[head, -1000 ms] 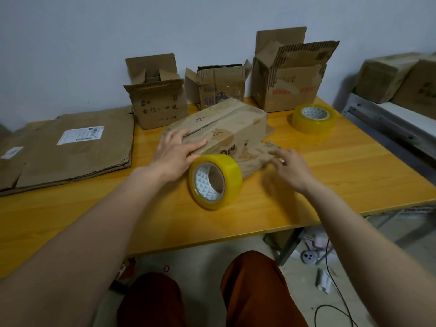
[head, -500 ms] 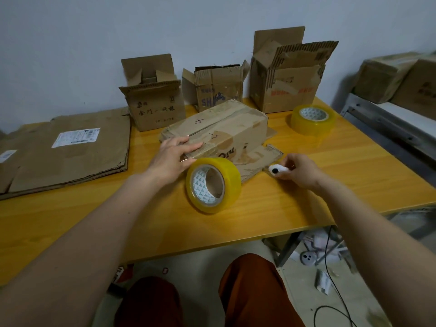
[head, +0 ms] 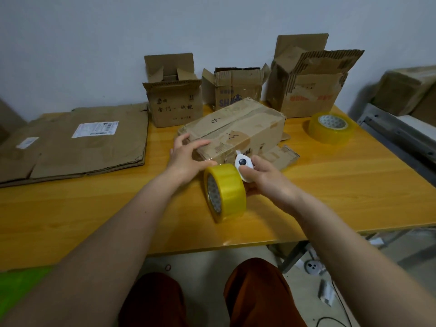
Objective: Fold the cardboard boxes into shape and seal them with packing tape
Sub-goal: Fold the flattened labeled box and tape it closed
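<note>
Cardboard box (head: 236, 131) lies long axis near-left to far-right; left hand (head: 186, 156) rests open on it, right hand (head: 264, 178) grips a white cutter (head: 243, 165) beside the upright tape roll (head: 225, 192).

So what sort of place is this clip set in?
Probably a small makeshift packing station in a plain room: a wooden table against a bare wall, with reused open cardboard boxes, a stack of flattened cardboard and yellow tape rolls.

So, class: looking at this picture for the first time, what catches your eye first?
The yellow tape roll standing on edge at the table's front centre, with the right hand holding a small white cutter just above it. Behind, the left hand rests on a closed cardboard box.
</note>
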A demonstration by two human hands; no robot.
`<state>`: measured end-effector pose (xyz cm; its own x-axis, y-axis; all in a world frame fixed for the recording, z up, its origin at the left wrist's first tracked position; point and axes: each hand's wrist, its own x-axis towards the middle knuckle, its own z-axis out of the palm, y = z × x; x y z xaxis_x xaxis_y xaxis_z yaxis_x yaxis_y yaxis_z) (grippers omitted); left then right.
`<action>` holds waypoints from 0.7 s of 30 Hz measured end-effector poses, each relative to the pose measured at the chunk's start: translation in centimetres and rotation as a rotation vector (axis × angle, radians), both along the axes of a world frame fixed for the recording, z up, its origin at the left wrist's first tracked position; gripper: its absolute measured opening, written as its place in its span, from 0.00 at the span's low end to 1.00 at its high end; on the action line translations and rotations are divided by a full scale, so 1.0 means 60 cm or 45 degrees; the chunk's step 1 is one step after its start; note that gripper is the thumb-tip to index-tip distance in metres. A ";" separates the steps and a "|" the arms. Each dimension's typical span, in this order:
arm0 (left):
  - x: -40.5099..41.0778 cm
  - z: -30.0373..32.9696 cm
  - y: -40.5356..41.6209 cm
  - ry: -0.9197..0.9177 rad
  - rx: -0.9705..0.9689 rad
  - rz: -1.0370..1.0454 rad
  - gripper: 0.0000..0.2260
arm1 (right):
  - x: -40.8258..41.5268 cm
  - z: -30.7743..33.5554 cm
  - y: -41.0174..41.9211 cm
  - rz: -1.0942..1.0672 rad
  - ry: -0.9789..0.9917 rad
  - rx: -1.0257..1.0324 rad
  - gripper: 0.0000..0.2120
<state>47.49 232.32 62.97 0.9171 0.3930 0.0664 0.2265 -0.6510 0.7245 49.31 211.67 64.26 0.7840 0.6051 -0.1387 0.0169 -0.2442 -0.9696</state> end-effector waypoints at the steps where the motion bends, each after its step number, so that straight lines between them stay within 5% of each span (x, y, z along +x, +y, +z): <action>1: 0.000 0.001 -0.001 0.012 -0.097 0.049 0.33 | -0.002 0.006 0.000 0.018 -0.038 -0.047 0.09; 4: -0.002 0.002 -0.014 0.020 -0.589 0.243 0.47 | -0.004 0.026 0.001 0.095 -0.065 -0.148 0.07; 7: -0.003 -0.004 -0.026 0.082 -1.137 0.343 0.38 | -0.003 0.044 0.004 0.191 -0.018 -0.208 0.06; 9: -0.005 -0.005 -0.026 0.214 -1.137 0.308 0.27 | 0.000 0.042 0.014 0.147 -0.054 -0.242 0.07; 14: -0.007 0.006 -0.011 0.270 -0.963 0.174 0.17 | 0.045 0.035 0.062 -0.092 -0.805 -0.245 0.07; 21: -0.004 0.008 -0.012 0.311 -0.918 0.092 0.15 | 0.113 -0.010 0.094 -0.117 -0.928 -0.508 0.10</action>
<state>47.25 231.57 63.47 0.8432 0.3216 -0.4308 0.4591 -0.0138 0.8883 56.06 217.32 63.67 0.8043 0.5472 0.2319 0.5695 -0.5982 -0.5638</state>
